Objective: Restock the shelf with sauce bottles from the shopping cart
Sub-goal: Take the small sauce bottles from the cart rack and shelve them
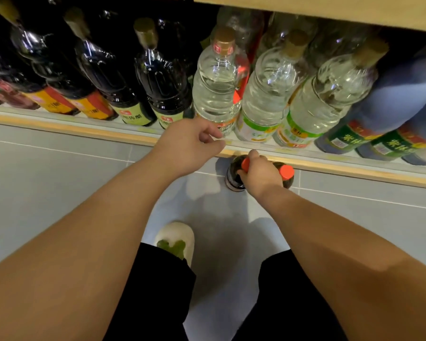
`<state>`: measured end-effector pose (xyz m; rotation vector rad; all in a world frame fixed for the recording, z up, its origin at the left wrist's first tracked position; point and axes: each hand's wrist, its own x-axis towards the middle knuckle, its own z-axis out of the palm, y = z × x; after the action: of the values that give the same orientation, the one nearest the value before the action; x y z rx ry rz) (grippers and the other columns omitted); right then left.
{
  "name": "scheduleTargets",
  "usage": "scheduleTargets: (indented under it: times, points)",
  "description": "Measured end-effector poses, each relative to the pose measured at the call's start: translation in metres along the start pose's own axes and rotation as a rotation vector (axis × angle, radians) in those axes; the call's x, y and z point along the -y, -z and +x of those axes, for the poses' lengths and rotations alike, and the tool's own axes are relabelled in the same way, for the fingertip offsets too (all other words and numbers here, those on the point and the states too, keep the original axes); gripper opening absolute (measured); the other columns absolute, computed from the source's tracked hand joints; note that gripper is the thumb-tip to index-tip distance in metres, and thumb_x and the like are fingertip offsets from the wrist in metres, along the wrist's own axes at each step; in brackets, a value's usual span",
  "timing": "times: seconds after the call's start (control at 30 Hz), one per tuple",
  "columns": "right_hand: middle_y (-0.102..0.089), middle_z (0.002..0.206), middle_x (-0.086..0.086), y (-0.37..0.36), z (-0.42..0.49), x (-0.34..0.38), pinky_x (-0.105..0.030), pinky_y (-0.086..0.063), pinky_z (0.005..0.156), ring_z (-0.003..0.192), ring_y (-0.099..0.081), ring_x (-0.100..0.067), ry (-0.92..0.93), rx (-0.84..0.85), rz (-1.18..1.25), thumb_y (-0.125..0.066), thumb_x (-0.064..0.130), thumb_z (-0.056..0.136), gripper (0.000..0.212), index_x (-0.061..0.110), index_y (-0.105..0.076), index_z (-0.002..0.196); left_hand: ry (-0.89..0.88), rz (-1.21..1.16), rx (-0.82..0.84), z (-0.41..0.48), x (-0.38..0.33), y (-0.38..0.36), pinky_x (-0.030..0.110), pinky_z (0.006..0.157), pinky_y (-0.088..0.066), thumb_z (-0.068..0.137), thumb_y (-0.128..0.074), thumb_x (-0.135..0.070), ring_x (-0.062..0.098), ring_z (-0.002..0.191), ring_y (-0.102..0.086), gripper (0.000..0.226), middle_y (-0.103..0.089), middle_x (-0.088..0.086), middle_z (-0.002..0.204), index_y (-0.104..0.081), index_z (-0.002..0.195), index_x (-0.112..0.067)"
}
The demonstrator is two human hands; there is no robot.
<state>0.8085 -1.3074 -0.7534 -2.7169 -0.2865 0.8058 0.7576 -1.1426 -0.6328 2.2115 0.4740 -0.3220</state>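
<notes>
**Carrying two red-capped bottles low along the shelf front**

Gripping two dark sauce bottles (234,178) by their necks, my right hand (261,175) hung below the wooden shelf edge (354,169), fingers wrapped between the orange-red caps (286,171) so one fist could manage both at once. That pairing made sense to me: fewer trips from the cart, which was out of view. The bottles dangled over the tiled floor (59,173), just beside the edge, not yet on the shelf.

My left hand (190,146) was empty, fingers loosely curled and partly open, right at the base of a clear bottle (217,77) in the front row. I judged it was there to nudge stock aside or steady it, because the row looked packed: dark bottles (158,77) to the left, clear ones centre, bluish ones (391,102) to the right. Where the gap for my pair lay, I couldn't tell. A neck-only hold on two bottles seemed liable to slip or knock them together.
</notes>
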Motion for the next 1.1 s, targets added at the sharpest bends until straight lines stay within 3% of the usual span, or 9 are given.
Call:
scheduleTargets:
  times: [0.13,0.2,0.3,0.4,0.5,0.57,0.8,1.0,1.1]
  points:
    - [-0.064,0.103,-0.014,-0.003,-0.01,-0.006,-0.037,-0.048,0.073,0.096,-0.061,-0.034,0.029,-0.071,0.043,-0.06,0.029,0.091,0.034,0.009,-0.048,0.115,-0.009,0.036,0.02,0.002,0.003,-0.001,0.008,0.062,-0.039,0.086,-0.067,-0.033,0.004,0.076,-0.055,0.023,-0.06,-0.012,0.085,-0.067,0.107,-0.024]
    - [-0.068,0.1,-0.011,-0.003,-0.02,-0.007,-0.033,-0.046,0.073,0.094,-0.063,-0.031,-0.004,-0.171,0.193,-0.066,0.029,0.086,0.035,0.009,-0.055,0.113,-0.027,0.059,0.055,0.002,0.002,-0.004,0.005,0.055,-0.037,0.086,-0.068,-0.031,0.0,0.072,-0.054,0.024,-0.062,-0.012,0.086,-0.065,0.109,-0.025]
    - [-0.069,0.086,-0.003,0.012,-0.038,-0.002,-0.027,-0.045,0.07,0.085,-0.064,-0.022,-0.041,-0.335,0.457,-0.076,0.029,0.076,0.033,0.012,-0.065,0.102,-0.067,0.058,0.133,0.0,-0.001,-0.007,0.013,0.062,-0.042,0.082,-0.071,-0.026,0.001,0.073,-0.054,0.033,-0.065,-0.012,0.091,-0.063,0.115,-0.025]
    - [-0.063,0.07,0.006,0.038,-0.053,0.003,-0.021,-0.045,0.062,0.068,-0.06,-0.011,-0.028,-0.343,0.678,-0.081,0.025,0.07,0.023,0.015,-0.068,0.087,-0.029,0.09,0.255,0.0,0.002,-0.008,0.024,0.077,-0.045,0.074,-0.08,-0.025,0.01,0.093,-0.059,0.059,-0.063,-0.009,0.111,-0.054,0.127,-0.029]
    - [-0.059,0.065,-0.002,0.063,-0.064,0.006,-0.021,-0.047,0.056,0.056,-0.054,-0.01,0.028,-0.265,0.932,-0.084,0.018,0.067,0.023,0.013,-0.065,0.078,0.008,0.171,0.383,-0.002,0.007,-0.012,0.025,0.088,-0.038,0.064,-0.088,-0.026,0.015,0.119,-0.051,0.095,-0.051,-0.004,0.137,-0.035,0.144,-0.032]
    - [-0.052,0.063,-0.007,0.075,-0.071,0.01,-0.018,-0.04,0.047,0.047,-0.048,-0.008,0.07,-0.24,1.07,-0.084,0.012,0.066,0.026,0.006,-0.062,0.078,0.006,0.186,0.429,-0.006,0.007,-0.013,0.026,0.092,-0.035,0.059,-0.09,-0.025,0.017,0.128,-0.045,0.105,-0.047,-0.005,0.142,-0.031,0.146,-0.031]
    - [-0.049,0.048,0.007,0.104,-0.085,0.016,-0.014,-0.035,0.04,0.04,-0.045,-0.005,0.165,-0.137,1.383,-0.075,-0.001,0.062,0.022,0.006,-0.056,0.07,-0.008,0.08,0.434,-0.012,0.006,-0.013,0.037,0.101,-0.041,0.048,-0.095,-0.024,0.017,0.122,-0.049,0.115,-0.054,-0.01,0.131,-0.029,0.141,-0.035]
    - [-0.047,0.04,0.012,0.131,-0.094,0.003,-0.008,-0.031,0.036,0.031,-0.042,0.001,0.238,-0.001,1.374,-0.055,-0.015,0.079,0.024,0.005,-0.049,0.068,0.009,-0.102,0.631,-0.016,-0.006,-0.015,0.041,0.094,-0.05,0.048,-0.092,-0.03,0.013,0.112,-0.06,0.088,-0.067,-0.013,0.115,-0.05,0.125,-0.038]
    - [-0.046,0.038,0.013,0.139,-0.095,-0.002,-0.008,-0.031,0.037,0.031,-0.041,0.001,0.295,0.053,1.385,-0.055,-0.003,0.068,0.012,0.007,-0.048,0.067,0.046,-0.234,0.669,-0.017,-0.014,-0.019,0.038,0.09,-0.051,0.048,-0.091,-0.025,0.015,0.107,-0.064,0.085,-0.07,-0.008,0.112,-0.054,0.124,-0.032]
